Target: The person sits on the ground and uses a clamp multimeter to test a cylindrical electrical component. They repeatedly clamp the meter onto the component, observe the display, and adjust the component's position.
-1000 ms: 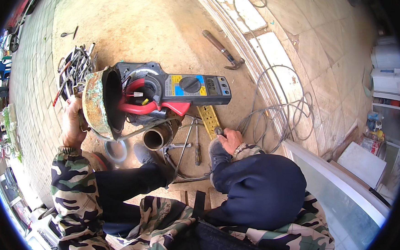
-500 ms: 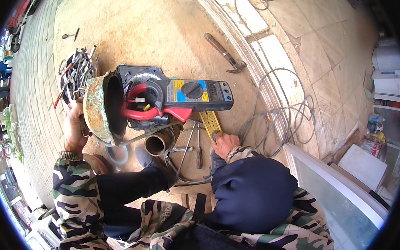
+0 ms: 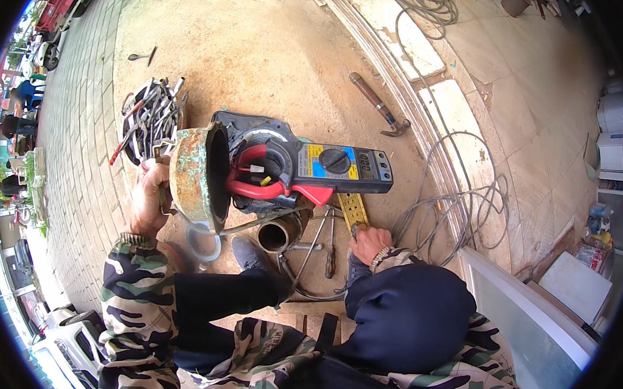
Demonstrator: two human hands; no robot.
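My left hand (image 3: 149, 197) is closed on the left side of a rusty, green-flaked round metal casing (image 3: 190, 175), which looks like part of a pump. Right of its opening, a grey clamp meter (image 3: 334, 163) with red jaws lies over a dark motor-like body (image 3: 240, 127). Thin wire ends, one with a yellow tip, show inside the jaws. Near the lower end of a yellow power strip (image 3: 353, 210), my right hand (image 3: 370, 244) pinches a small dark piece, perhaps a plug; its fingers partly cover it. Below the meter, a rusty pipe opening (image 3: 275, 236) faces me.
A hammer (image 3: 381, 105) lies beyond the meter. Left of it sits a heap of metal tools (image 3: 153, 115). A screwdriver (image 3: 330, 257) lies by my feet, near a clear ring (image 3: 204, 242). Loose cable (image 3: 462, 214) coils along the door track at right.
The whole view has shifted, so everything appears farther right and somewhat lower. Both hands keep their grips; the clamp meter stays in place on the motor-like body.
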